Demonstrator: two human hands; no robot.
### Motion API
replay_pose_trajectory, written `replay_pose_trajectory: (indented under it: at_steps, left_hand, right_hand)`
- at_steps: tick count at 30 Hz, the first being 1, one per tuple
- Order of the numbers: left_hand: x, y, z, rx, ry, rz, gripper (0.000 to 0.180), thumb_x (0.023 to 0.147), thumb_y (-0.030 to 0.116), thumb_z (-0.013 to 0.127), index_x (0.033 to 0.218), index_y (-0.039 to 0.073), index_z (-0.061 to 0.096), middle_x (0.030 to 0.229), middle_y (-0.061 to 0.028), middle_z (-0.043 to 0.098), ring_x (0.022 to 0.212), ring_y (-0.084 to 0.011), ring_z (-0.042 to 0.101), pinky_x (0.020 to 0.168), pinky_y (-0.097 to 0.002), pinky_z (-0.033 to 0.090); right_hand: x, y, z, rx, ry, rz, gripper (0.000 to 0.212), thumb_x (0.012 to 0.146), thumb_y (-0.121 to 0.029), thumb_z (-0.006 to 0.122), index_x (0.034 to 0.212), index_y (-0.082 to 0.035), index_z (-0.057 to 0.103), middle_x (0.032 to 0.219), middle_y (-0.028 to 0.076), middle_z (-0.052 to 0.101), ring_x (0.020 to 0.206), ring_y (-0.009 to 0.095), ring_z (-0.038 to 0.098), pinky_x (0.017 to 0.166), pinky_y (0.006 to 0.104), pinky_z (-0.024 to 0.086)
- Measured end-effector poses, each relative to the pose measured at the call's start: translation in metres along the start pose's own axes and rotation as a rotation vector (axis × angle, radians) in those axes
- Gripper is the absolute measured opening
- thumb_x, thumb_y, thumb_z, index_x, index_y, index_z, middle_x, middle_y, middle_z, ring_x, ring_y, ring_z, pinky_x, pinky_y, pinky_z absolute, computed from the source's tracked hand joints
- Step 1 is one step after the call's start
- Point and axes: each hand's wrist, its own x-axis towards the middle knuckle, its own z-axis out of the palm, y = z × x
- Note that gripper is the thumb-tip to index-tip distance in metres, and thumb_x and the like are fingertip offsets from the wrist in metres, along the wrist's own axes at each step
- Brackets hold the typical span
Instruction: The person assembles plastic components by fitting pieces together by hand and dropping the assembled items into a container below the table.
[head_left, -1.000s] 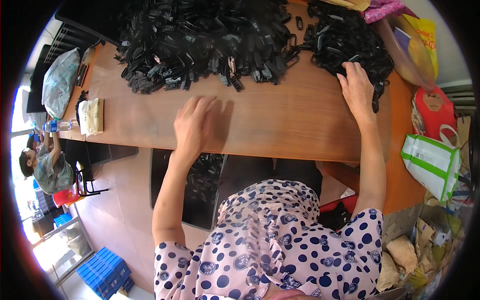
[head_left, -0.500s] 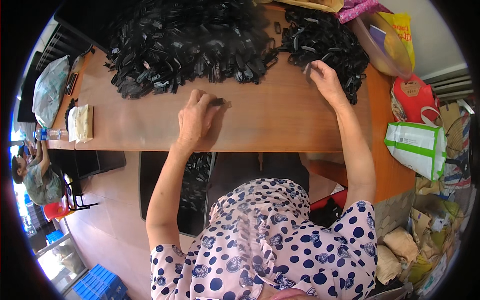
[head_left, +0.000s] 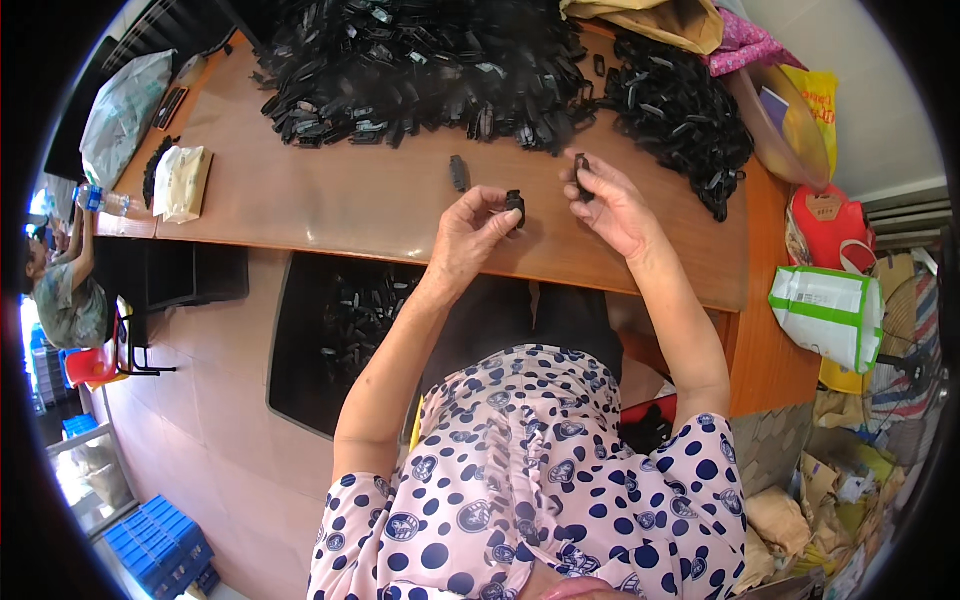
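My left hand (head_left: 468,240) pinches a small black plastic part (head_left: 515,207) between thumb and fingers, just above the table near its front edge. To its right, my right hand (head_left: 618,212) grips a slim black plastic piece (head_left: 582,178), held upright at the fingertips. The two held parts are close together but apart. One loose black part (head_left: 458,173) lies on the wooden table (head_left: 340,190) beyond my left hand. A large heap of black plastic parts (head_left: 430,85) spreads across the far side, and a smaller heap (head_left: 690,115) sits at the far right.
At the right stand a plastic tub (head_left: 775,130), a red bag (head_left: 828,225) and a green-and-white bag (head_left: 828,312). A paper packet (head_left: 182,185) and a clear plastic bag (head_left: 125,118) lie at left. Below the table edge is a black bin of parts (head_left: 335,340). Another person (head_left: 72,290) sits far left.
My right hand has come from the smaller heap toward the middle, bringing a black piece. My left hand has shifted right toward it. A loose part now shows on the table. The view has turned slightly.
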Motion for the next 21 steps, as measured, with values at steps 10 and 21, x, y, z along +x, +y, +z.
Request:
replay_pose_trajectory:
  at_steps: [10, 21]
  left_hand:
    - [-0.025, 0.011, 0.010, 0.151, 0.023, 0.025, 0.018, 0.088, 0.008, 0.065, 0.102, 0.000, 0.058, 0.082, -0.0011, 0.062, 0.074, -0.0070, 0.057, 0.067, -0.0212, 0.047]
    - [-0.025, 0.008, 0.015, 0.381, 0.008, 0.142, 0.018, 0.083, 0.000, 0.066, 0.100, 0.000, 0.060, 0.080, -0.0035, 0.060, 0.072, -0.0098, 0.058, 0.065, -0.0236, 0.048]
  right_hand:
    - [-0.050, 0.012, 0.066, -0.614, -0.095, -0.114, 0.033, 0.095, -0.027, 0.056, 0.117, -0.002, 0.056, 0.074, -0.007, 0.043, 0.056, 0.001, 0.030, 0.049, 0.0156, 0.022]
    - [-0.052, 0.022, 0.057, -0.315, -0.004, -0.091, 0.016, 0.096, -0.013, 0.053, 0.105, -0.002, 0.059, 0.081, -0.004, 0.051, 0.062, 0.002, 0.039, 0.051, 0.0151, 0.030]
